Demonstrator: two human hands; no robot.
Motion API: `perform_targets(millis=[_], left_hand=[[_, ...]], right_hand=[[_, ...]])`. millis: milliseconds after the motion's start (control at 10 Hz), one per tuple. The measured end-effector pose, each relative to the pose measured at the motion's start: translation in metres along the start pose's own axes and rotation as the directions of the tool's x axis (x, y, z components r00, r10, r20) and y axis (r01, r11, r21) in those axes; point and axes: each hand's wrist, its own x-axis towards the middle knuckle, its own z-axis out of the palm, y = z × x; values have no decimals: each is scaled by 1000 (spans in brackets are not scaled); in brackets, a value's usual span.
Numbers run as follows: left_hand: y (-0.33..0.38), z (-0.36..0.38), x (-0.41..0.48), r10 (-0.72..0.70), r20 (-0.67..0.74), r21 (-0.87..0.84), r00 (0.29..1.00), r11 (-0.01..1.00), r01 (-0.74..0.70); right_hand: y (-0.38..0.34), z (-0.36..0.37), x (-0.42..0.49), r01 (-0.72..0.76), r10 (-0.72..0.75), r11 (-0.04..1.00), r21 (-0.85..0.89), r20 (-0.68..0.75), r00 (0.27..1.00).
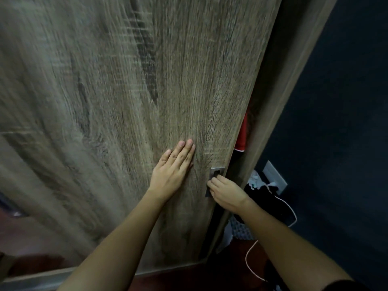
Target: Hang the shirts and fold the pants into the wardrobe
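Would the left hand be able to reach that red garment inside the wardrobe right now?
Probably not. The door leaves only a narrow gap, where the red garment peeks out; the left hand lies flat on the door, and the right hand at the handle sits between.

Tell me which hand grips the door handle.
The right hand, fingers curled into the handle; the left hand lies flat on the door.

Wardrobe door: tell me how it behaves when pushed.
The door is a broad wood panel, so probably stiff and heavy. Its recessed handle suggests it slides rather than swings. The left hand lies flat, the right hand hooks the handle: it may drag.
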Motion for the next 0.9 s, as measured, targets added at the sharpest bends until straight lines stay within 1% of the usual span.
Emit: perform_targets(millis=[100, 300, 500, 600, 700, 800, 900], left_hand=[[18, 6, 11, 17, 7, 5, 1000, 1000, -17], [36, 12, 20, 32, 20, 50, 999, 998, -33], [48, 11, 22, 21, 23, 62, 1000, 998, -22], [50, 9, 23, 10, 35, 86, 999, 996, -13], [53, 2, 25, -13, 58, 53, 998, 999, 10], [53, -12, 24, -33, 97, -13, 995, 999, 34], [40, -39, 19, -54, 166, -97, 985, 993, 70]], right_hand=[[10, 6, -19, -21, 22, 998, -51, 26, 999], [22, 9, -34, -11, 18, 996, -84, 82, 997], [26, 13, -42, 13, -6, 997, -80, 80, 997], [28, 11, -44, 14, -6, 996, -84, 102, 995], [27, 7, -39, -7, 10, 1000, -27, 98, 995], [27, -2, -31, -125, 128, 979, 160, -7, 992], [16, -22, -19, -295, 417, 846, 445, -206, 885]])
